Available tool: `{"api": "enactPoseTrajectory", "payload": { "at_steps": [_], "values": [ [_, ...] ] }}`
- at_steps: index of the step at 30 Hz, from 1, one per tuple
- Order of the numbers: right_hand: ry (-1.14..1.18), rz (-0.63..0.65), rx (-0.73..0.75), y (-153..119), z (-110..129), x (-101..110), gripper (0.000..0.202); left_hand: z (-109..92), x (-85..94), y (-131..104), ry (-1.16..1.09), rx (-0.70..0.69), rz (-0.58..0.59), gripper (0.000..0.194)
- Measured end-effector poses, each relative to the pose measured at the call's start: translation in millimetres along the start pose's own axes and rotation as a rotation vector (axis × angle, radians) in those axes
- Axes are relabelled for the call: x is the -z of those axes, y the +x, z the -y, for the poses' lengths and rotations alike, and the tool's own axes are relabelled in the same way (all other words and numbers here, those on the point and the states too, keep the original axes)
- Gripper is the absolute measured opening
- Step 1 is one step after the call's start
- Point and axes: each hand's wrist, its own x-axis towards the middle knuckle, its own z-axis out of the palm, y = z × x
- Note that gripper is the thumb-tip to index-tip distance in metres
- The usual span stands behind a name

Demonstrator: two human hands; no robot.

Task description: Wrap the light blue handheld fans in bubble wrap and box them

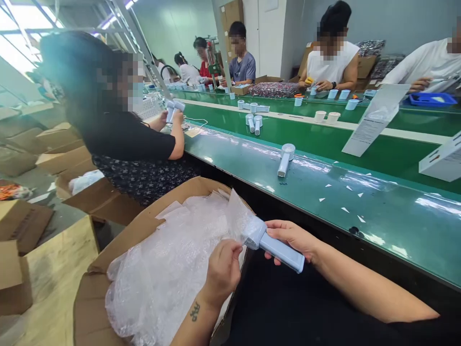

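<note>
Left hand at right side of carton, fingertips pinching clear bag; bag against head of pale blue handheld device, right hand grasping device's handle, green table beyond

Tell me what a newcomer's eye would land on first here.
Probably the pale blue gadget at lower center, its handle in the right hand, the left hand close to its round end. Then the big cardboard box heaped with clear plastic, to its left. Beyond, the long green worktable crosses the view.
</note>
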Motion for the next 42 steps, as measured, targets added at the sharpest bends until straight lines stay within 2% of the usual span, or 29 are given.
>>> {"api": "enactPoseTrajectory", "payload": {
  "at_steps": [5,8,11,13,16,18,21,23,25,27,33,37,39,42],
  "values": [
    [0.040,-0.138,0.085,-12,-7,-1,0.040,-21,-25.8,4,0.037,-0.161,0.028,0.015],
    [0.149,-0.125,0.005,-19,-6,9,0.038,-35,-41.3,7,0.075,-0.185,0.067,0.017],
    [0.265,-0.163,-0.126,-33,-5,24,0.040,-45,-52.8,4,0.075,-0.244,0.233,0.020],
    [0.286,-0.275,-0.177,-43,-12,33,0.032,-50,-59.1,4,-0.016,-0.206,0.352,0.021],
    [0.206,-0.489,-0.157,-60,-32,41,0.013,-62,-70.9,9,-0.191,-0.009,0.450,0.018],
    [-0.001,-0.641,-0.123,-78,-43,46,0.013,-70,-81.4,12,-0.261,0.084,0.512,0.016],
    [-0.656,-0.810,-0.034,-121,-40,52,0.022,-80,-96.0,13,-0.352,0.240,0.676,0.014],
    [-1.024,-0.803,0.046,-155,-25,49,0.022,-86,-100.6,14,-0.434,0.376,0.785,0.013],
    [-1.108,-0.666,0.050,-186,-8,40,0.023,-93,-100.1,20,-0.542,0.451,0.852,0.013],
    [-1.046,-0.591,0.034,-209,6,29,0.025,-105,-96.1,31,-0.648,0.487,0.874,0.015],
    [-0.920,-0.737,0.111,-229,34,6,0.033,-145,-80.7,81,-0.731,0.452,0.845,0.018],
    [-0.556,-0.678,0.166,-230,49,9,0.033,-158,-62.6,105,-0.701,0.388,0.682,0.016],
    [-0.224,-0.585,0.184,-221,46,13,0.037,-164,-53.7,107,-0.668,0.244,0.582,0.013],
    [0.204,-0.357,0.041,-188,31,19,0.056,-176,-52.4,95,-0.671,-0.160,0.549,0.009]
  ]
}}
